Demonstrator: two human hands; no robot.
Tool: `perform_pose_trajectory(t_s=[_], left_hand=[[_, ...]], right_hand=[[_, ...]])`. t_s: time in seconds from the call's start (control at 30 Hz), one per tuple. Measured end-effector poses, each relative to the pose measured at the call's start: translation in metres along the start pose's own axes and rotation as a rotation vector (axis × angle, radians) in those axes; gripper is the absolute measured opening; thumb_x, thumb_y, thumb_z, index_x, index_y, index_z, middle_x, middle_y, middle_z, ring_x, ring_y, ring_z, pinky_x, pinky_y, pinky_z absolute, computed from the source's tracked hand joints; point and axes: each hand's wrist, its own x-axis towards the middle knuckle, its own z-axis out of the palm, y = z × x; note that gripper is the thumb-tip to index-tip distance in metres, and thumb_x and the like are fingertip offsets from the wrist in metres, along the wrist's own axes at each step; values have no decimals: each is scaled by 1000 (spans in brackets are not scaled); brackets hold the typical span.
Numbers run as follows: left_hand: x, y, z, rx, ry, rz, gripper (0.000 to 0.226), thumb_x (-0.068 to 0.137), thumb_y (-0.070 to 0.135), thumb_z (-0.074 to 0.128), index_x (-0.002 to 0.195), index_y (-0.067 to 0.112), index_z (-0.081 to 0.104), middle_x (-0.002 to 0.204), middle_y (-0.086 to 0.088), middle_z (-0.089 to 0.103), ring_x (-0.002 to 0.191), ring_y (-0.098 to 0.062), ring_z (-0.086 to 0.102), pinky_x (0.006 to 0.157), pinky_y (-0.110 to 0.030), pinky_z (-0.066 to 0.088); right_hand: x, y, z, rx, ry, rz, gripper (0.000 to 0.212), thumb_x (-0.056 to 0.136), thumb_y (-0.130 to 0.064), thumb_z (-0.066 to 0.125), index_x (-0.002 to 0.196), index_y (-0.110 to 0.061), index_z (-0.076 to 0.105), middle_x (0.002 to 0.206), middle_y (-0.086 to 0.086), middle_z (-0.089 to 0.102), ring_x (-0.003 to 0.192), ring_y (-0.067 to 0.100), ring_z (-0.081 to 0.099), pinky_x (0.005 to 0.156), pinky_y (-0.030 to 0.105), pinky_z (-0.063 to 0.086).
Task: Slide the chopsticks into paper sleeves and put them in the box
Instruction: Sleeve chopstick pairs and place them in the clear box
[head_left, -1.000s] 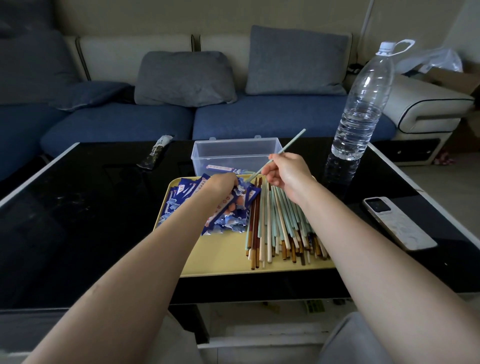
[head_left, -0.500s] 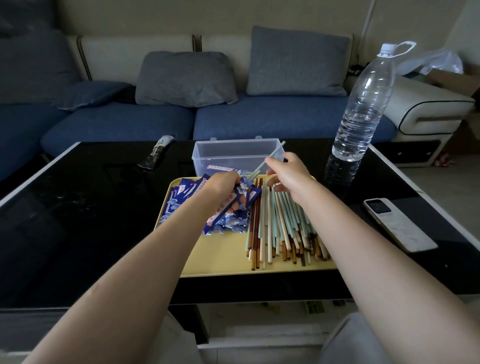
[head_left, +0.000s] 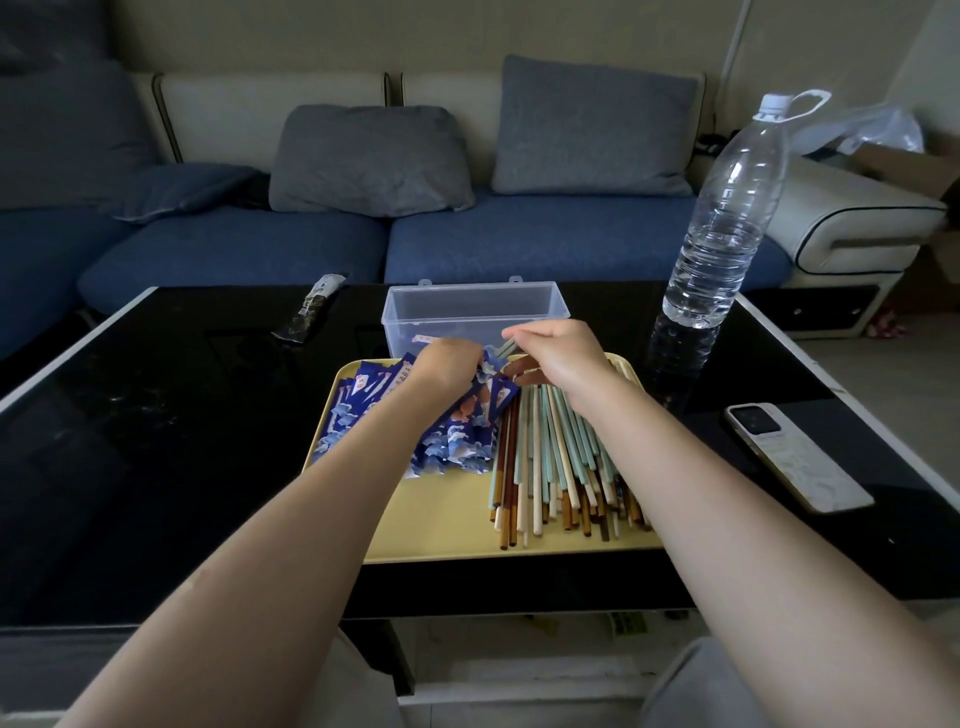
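A yellow tray (head_left: 447, 525) on the black table carries a heap of blue patterned paper sleeves (head_left: 452, 441) on its left and a pile of green, cream and brown chopsticks (head_left: 550, 457) on its right. My left hand (head_left: 449, 364) grips a blue sleeve at the top of the heap. My right hand (head_left: 558, 353) pinches a pale green chopstick (head_left: 505, 347), of which only a short end shows between the two hands, at the sleeve's mouth. Just behind the hands stands a clear plastic box (head_left: 475, 312) with a sleeved pair lying in it.
A large water bottle (head_left: 727, 218) stands at the right back of the table. A white phone (head_left: 797, 457) lies at the right edge. A dark wrapped packet (head_left: 309, 314) lies at the left back. A blue sofa with grey cushions runs behind the table.
My right hand has moved left and down toward my left hand, and the green chopstick, earlier sticking far up to the right, now shows only a short end at the sleeve.
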Motion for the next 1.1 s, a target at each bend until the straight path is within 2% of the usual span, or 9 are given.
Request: perform_pose_trajectory(t_s=[0.13,0.27,0.33,0.43,0.53,0.63,0.87,1.0,1.1], left_hand=[[9,4,-6,299,71,164,28,99,17,40,79,9,58,71,-8,62,57,-21,59,57,-30,47],[28,0,-21,426,391,326,34,97,20,42,123,18,64,124,-4,60,111,-26,56,89,-37,43],[43,-9,-32,489,477,319,39,97,16,43,132,18,58,137,-7,52,124,-29,47,99,-41,38],[59,-24,-39,643,404,248,48,96,12,44,143,16,48,150,-7,41,134,-29,35,104,-45,35],[68,-36,-35,783,240,247,62,95,12,48,154,19,29,162,-2,22,148,-27,15,114,-48,27],[74,-40,-32,828,201,269,67,95,14,51,155,21,25,161,-1,24,149,-25,15,116,-48,25],[71,-49,-31,841,230,261,36,98,17,46,133,17,54,133,-4,52,125,-24,43,92,-38,46],[67,-56,-32,853,167,256,37,98,19,43,133,16,56,134,-6,53,126,-25,41,94,-40,45],[66,-56,-33,853,164,253,38,99,19,42,135,16,55,136,-6,50,128,-25,40,97,-41,46]], right_hand=[[10,-2,-4,239,-15,102,20,95,-4,64,113,2,72,95,16,73,73,19,72,74,28,63],[28,-12,-14,457,149,178,17,90,-2,70,107,-1,71,95,14,74,76,19,75,76,28,62],[42,-17,-22,594,289,191,16,89,0,71,105,1,71,89,13,72,75,20,74,71,26,62],[62,-19,-23,707,429,201,14,87,0,74,100,3,70,87,14,71,73,20,73,67,24,61],[75,-13,-10,692,452,245,13,86,-1,75,99,1,73,87,13,72,76,20,74,67,23,61],[84,-6,9,600,418,265,8,88,-3,74,97,-3,73,89,12,72,78,19,75,73,26,62],[87,-2,37,473,379,210,6,91,-1,70,92,-7,69,92,13,71,73,17,73,73,28,63],[84,-2,53,376,281,225,5,91,-1,70,92,-6,68,93,14,72,76,18,74,74,29,63],[87,2,53,110,230,202,11,94,-7,67,104,-9,72,104,12,74,85,21,75,82,35,62]])
